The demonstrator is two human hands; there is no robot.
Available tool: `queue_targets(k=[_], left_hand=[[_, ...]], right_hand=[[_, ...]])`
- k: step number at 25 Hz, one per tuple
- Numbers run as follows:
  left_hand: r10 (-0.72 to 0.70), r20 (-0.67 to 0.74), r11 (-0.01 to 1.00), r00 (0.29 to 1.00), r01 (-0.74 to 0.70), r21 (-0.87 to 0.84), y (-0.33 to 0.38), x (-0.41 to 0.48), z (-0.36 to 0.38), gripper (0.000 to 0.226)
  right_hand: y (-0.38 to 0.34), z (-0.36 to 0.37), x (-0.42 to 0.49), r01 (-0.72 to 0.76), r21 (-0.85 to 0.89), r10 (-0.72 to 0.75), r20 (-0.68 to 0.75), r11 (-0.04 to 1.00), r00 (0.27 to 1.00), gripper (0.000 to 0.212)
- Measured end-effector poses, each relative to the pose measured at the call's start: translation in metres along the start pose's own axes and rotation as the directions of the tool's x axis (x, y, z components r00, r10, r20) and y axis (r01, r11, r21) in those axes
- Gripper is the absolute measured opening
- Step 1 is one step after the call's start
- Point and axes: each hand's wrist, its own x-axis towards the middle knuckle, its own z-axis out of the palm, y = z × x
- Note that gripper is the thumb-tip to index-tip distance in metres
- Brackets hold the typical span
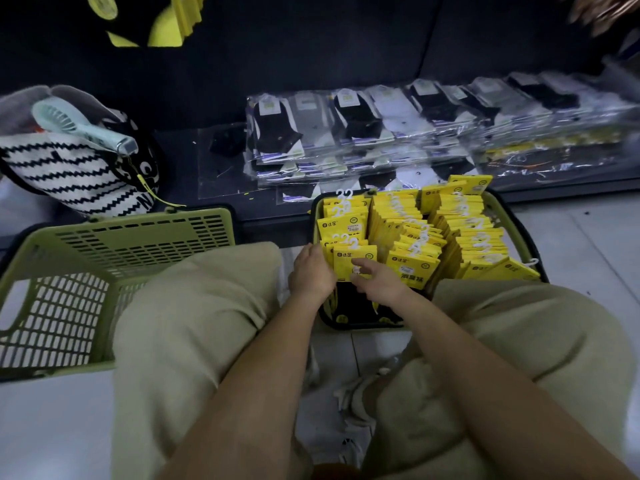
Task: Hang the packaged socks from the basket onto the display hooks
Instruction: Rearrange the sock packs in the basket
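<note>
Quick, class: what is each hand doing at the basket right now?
Left hand: fingers curled round the left edge of the front yellow sock packs.
Right hand: open, fingers touching the same packs' front.

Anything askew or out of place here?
Minor: at the near-right corner of the green basket, the yellow sock packs slump over the rim, and one white hanger hook pokes outside it.
</note>
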Motion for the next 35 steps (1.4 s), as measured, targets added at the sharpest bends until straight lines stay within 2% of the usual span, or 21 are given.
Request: queue_targets(k=[2, 4, 6, 11, 16, 19, 21, 24, 26, 29, 35], left_hand=[[0.002, -0.032, 1.000, 0.999, -0.002, -0.020, 0.004, 0.003, 0.004, 0.036], [0.022, -0.077, 0.999, 0.997, -0.024, -0.027, 0.002, 0.008, 0.008, 0.037], [0.039, -0.110, 0.998, 0.993, -0.044, -0.037, -0.005, 0.013, 0.013, 0.042], [0.072, -0.068, 0.997, 0.995, -0.072, 0.007, -0.021, 0.038, 0.022, 0.064], [-0.016, -0.007, 0.987, 1.000, 0.015, -0.162, -0.021, 0.085, 0.014, 0.068], [0.001, 0.072, 0.964, 0.997, 0.018, -0.266, -0.030, 0.102, 0.007, 0.076], [0.013, 0.098, 0.968, 0.995, 0.012, -0.251, -0.037, 0.107, 0.007, 0.080], [0.028, 0.088, 0.973, 0.996, -0.007, -0.233, -0.036, 0.108, 0.004, 0.083], [0.023, 0.129, 0.976, 0.991, 0.006, -0.220, -0.036, 0.107, -0.001, 0.084], [0.011, 0.172, 0.986, 0.985, 0.018, -0.166, -0.045, 0.104, -0.011, 0.085], [-0.125, 0.265, 0.992, 0.956, 0.118, 0.041, -0.059, 0.103, -0.041, 0.089]], right_hand=[[0.009, -0.008, 0.000, -0.009, -0.152, 0.003, -0.035, 0.988, 0.999, 0.050], [0.011, -0.012, 0.004, 0.035, -0.335, -0.063, -0.072, 0.942, 0.995, 0.051], [0.010, -0.015, 0.014, 0.065, -0.395, -0.116, -0.107, 0.916, 0.987, 0.051], [0.016, -0.024, 0.047, 0.036, -0.349, -0.100, -0.167, 0.936, 0.981, 0.056], [0.024, -0.029, 0.085, 0.044, -0.340, -0.072, -0.070, 0.939, 0.995, 0.067], [0.026, -0.025, 0.099, 0.040, -0.327, -0.045, -0.008, 0.944, 0.999, 0.077], [0.025, -0.022, 0.105, 0.031, -0.311, -0.044, -0.034, 0.950, 0.998, 0.073], [0.021, -0.014, 0.104, 0.023, -0.408, -0.045, -0.044, 0.913, 0.998, 0.066], [0.019, -0.011, 0.099, 0.000, -0.435, -0.027, -0.056, 0.901, 0.998, 0.063], [0.014, -0.008, 0.095, 0.023, -0.422, -0.022, 0.006, 0.906, 1.000, 0.062], [0.000, -0.008, 0.090, 0.047, -0.339, -0.021, 0.078, 0.940, 0.997, 0.057]])
